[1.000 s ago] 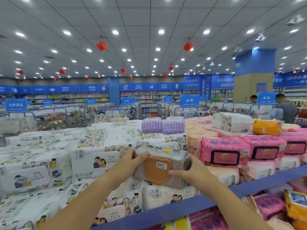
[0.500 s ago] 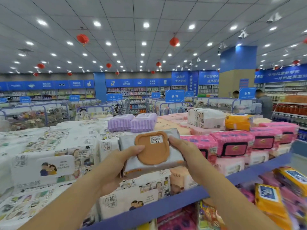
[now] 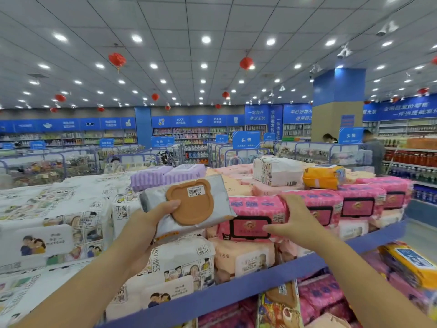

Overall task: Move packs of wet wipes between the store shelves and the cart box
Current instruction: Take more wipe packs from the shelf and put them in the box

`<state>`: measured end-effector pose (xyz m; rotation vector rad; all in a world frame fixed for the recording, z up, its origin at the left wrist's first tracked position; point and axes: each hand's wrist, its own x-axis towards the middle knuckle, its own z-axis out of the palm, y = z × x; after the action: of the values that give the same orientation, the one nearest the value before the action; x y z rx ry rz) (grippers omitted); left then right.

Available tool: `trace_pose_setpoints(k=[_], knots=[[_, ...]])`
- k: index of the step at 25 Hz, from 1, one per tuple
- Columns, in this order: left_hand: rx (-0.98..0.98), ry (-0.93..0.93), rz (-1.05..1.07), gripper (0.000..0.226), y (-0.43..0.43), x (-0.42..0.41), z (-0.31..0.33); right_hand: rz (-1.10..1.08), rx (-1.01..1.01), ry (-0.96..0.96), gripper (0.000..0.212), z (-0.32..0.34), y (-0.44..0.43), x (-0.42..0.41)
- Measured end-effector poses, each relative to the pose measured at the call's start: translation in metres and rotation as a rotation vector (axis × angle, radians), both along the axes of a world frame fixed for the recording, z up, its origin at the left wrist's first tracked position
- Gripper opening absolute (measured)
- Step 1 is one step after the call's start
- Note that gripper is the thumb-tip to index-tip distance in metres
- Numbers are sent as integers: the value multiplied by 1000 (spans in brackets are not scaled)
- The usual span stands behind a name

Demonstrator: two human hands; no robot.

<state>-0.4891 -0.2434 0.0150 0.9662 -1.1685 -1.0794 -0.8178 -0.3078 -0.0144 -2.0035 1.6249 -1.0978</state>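
Head view, shelf-top stock.

Item one: silver pack (image 3: 189, 204), brown bear-shaped lid, price sticker. It is held clear above the shelf (image 3: 236, 290) in the left grip (image 3: 146, 226), thumb on the lid.

Item two: pink pack (image 3: 248, 209), front row of the top tier, seated among its neighbours. The right grip (image 3: 300, 221) clasps it, fingers over the top, thumb on the front.

Step, as judged: picking from the shelf. The next move calls for lifting the pink pack free without dragging its neighbours, then carrying both to the cart box (not in view).
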Motion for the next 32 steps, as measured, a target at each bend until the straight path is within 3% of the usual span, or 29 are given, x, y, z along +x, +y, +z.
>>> trace_pose_setpoints(k=[2, 6, 9, 10, 12, 14, 18, 21, 24, 30, 32], knots=[[-3, -6, 15, 45, 0, -3, 1, -43, -43, 75, 112, -4, -10, 10], [-4, 3, 50, 39, 0, -10, -1, -74, -38, 65, 107, 3, -20, 9], [4, 1, 76, 50, 1, -8, -4, -136, -231, 137, 96, -13, -17, 12], [3, -4, 86, 54, 2, -7, -3, -119, -255, 78, 90, -20, -13, 14], [-7, -4, 116, 57, 3, -4, -3, 4, -173, -218, 84, -33, -6, 18], [-8, -2, 141, 58, 5, -3, -5, 80, -95, -473, 91, -43, -7, 19], [-19, 17, 189, 62, 12, 5, -11, 138, -31, -561, 92, -46, -18, 24], [-37, -10, 260, 61, 21, 14, -12, 113, 4, -732, 96, -44, -22, 25], [-43, -17, 325, 60, 36, 30, -11, 249, 74, -1040, 43, -31, -8, 29], [-24, 19, 443, 52, 113, 87, -16, 497, 197, -1064, 15, -10, 64, 91], [-13, 33, 510, 50, 153, 115, -20, 577, 245, -1034, 35, -10, 87, 129]])
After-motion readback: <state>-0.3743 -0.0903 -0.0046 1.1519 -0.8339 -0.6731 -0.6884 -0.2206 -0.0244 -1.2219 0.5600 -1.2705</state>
